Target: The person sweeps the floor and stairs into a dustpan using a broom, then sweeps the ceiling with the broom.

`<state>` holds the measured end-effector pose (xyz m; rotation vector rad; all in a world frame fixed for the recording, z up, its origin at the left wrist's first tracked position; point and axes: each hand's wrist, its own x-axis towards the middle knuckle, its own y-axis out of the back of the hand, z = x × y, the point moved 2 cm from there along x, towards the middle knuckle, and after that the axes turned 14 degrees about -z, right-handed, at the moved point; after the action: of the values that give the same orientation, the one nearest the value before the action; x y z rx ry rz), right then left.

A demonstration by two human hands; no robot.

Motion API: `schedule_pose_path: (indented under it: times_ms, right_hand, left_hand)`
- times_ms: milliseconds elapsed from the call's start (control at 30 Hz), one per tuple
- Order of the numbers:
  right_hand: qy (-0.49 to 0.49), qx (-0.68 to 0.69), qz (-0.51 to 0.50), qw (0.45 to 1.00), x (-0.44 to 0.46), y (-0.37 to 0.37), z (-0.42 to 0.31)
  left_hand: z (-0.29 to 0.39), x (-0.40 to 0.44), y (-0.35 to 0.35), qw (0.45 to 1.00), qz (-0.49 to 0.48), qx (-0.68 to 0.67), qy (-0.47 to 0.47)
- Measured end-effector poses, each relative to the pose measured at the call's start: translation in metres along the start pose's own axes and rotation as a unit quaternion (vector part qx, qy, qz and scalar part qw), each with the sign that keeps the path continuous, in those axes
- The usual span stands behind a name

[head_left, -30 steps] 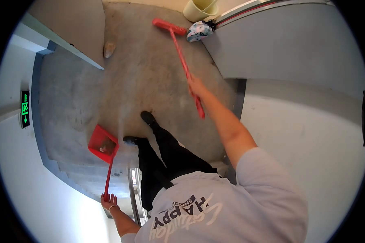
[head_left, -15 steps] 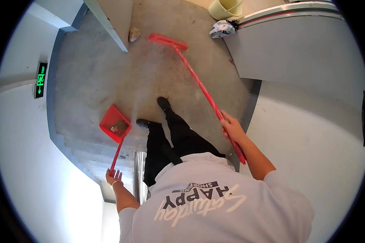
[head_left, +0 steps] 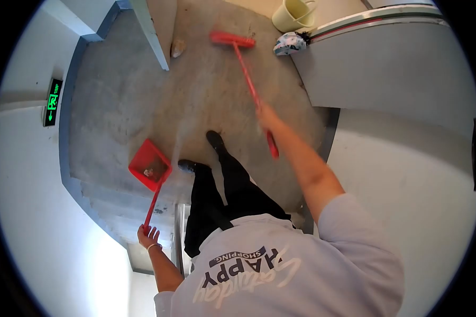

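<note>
Broom [head_left: 248, 76] at upper centre, grip of your right hand [head_left: 266, 117] closed around its handle.
Your outstretched arm [head_left: 308, 166] likely buys reach; your left hand [head_left: 149, 237] holds the dustpan [head_left: 146, 149] by its handle, left of centre, perhaps so debris [head_left: 148, 173] stays in.

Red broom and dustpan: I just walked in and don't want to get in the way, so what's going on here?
It looks like someone sweeping the concrete floor. The person's right hand grips the broom, whose blurred head is stretched out ahead, short of the patterned bag and the bucket. The left hand holds the dustpan near the end of its handle. Some debris is already in the pan; whether the pan touches the floor is hard to tell.
</note>
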<state>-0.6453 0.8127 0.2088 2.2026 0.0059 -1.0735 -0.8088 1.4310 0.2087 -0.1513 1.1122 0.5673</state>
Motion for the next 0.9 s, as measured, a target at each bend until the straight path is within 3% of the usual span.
schedule_pose_path:
  times_ms: [33,67,100,167,233,333,500,633,833,900]
  right_hand:
    - [0.038,0.008,0.027,0.999,-0.037,-0.021,0.008]
    - [0.004,0.06,-0.039,0.997,-0.08,-0.031,0.003]
    - [0.108,0.047,-0.02,0.993,-0.108,-0.051,0.019]
    - [-0.018,0.106,-0.142,0.984,-0.181,-0.049,-0.004]
    - [-0.108,0.292,-0.226,0.923,-0.229,-0.033,-0.025]
    - [-0.122,0.294,-0.272,0.908,-0.265,-0.015,-0.029]
    - [-0.136,0.345,-0.186,0.91,-0.278,-0.015,-0.043]
    - [-0.15,0.323,-0.175,0.918,-0.263,-0.039,-0.055]
    - [-0.178,0.356,-0.262,0.879,-0.26,-0.083,-0.095]
    - [-0.111,0.381,-0.321,0.86,-0.252,-0.096,-0.092]
  left_hand:
    - [0.0,0.002,0.002,1.0,0.0,0.004,0.002]
    - [-0.001,0.002,0.005,1.0,0.003,0.008,0.003]
    - [-0.004,0.002,0.007,1.0,0.004,0.002,0.003]
    - [-0.001,0.003,0.007,1.0,-0.017,0.019,-0.005]
    - [-0.003,0.008,0.008,1.0,-0.02,0.019,-0.004]
    - [-0.004,0.006,0.009,0.999,-0.039,0.009,-0.028]
    - [-0.002,0.007,0.005,0.999,-0.027,0.0,-0.02]
    - [0.0,0.003,0.002,0.999,-0.035,-0.002,-0.019]
    - [-0.001,0.006,0.005,0.998,-0.05,0.01,-0.043]
    - [0.0,0.006,0.005,0.997,-0.056,0.01,-0.043]
